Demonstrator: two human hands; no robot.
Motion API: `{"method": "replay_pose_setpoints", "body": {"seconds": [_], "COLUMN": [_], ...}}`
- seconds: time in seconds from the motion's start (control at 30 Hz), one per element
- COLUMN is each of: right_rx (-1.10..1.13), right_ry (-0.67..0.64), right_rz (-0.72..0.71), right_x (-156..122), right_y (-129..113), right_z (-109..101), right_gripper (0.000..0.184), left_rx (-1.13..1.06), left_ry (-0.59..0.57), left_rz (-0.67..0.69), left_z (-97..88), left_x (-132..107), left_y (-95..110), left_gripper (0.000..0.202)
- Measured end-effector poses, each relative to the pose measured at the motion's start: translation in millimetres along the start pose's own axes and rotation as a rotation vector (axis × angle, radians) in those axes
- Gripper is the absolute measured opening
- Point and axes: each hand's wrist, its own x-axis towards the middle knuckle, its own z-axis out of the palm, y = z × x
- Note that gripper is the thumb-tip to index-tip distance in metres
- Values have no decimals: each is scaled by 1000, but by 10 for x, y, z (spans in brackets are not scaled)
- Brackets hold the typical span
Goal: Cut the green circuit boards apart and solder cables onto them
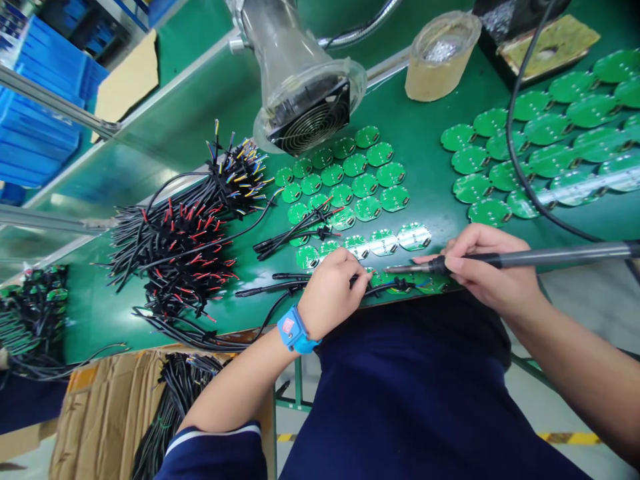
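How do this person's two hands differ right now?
The left hand pinches a black cable, while the right hand grips a soldering iron. The left hand has a blue strap at its wrist; the right has none. Both are ungloved.

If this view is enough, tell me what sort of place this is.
Probably an electronics assembly workshop: the right hand holds a soldering iron, and rows of circuit boards lie on the bench, with cables piled beside them.
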Motion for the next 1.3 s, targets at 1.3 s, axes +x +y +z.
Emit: {"method": "replay_pose_setpoints", "body": {"seconds": [1.3], "right_rx": [-119], "right_ry": [-183], "right_rz": [18], "right_x": [85], "right_y": [-89], "right_z": [-39], "right_gripper": [14], "left_rx": [273], "left_ry": [-131], "left_rz": [186], "left_z": [-29], "left_x": [-6], "left_y": [10], "left_gripper": [23]}}
